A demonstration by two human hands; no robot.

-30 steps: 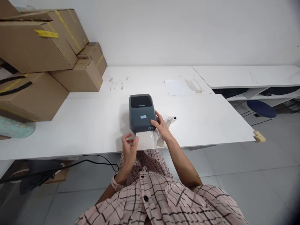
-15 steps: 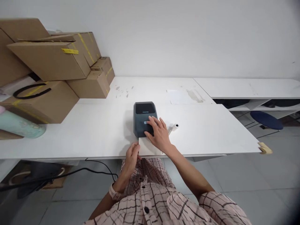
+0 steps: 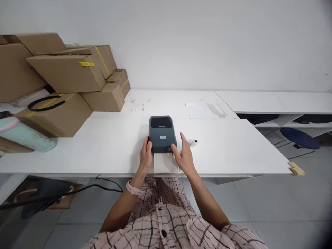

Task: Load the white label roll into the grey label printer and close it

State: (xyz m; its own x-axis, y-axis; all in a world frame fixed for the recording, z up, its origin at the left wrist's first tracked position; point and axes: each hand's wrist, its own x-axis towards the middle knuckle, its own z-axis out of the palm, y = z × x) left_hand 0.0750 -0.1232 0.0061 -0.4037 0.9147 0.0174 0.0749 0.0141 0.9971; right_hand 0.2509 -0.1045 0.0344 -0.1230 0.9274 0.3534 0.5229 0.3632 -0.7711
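Observation:
A dark blue-grey label printer (image 3: pixel 162 133) with a black window and a light button stands near the front edge of the white table. From its front a white paper strip (image 3: pixel 162 163) reaches to the table edge. My left hand (image 3: pixel 146 155) lies along the printer's left side near the front corner, fingers stretched out. On the other side, my right hand (image 3: pixel 184 155) is spread, its thumb at the front right corner and its fingers pointing away from me. A small white paper roll (image 3: pixel 194 143) lies just beyond the right hand.
Cardboard boxes (image 3: pixel 64 72) are stacked at the back left, with a black band (image 3: pixel 46 103) on one. A mint bottle (image 3: pixel 28 136) lies before them. A sheet of paper (image 3: pixel 195 111) is at the back. Padding (image 3: pixel 296 168) covers the right table corner; a blue stool (image 3: pixel 299 137) stands beyond.
My left hand has let go of the paper strip and moved up to the printer's left side. My right hand has left the printer's top and shifted to its right side.

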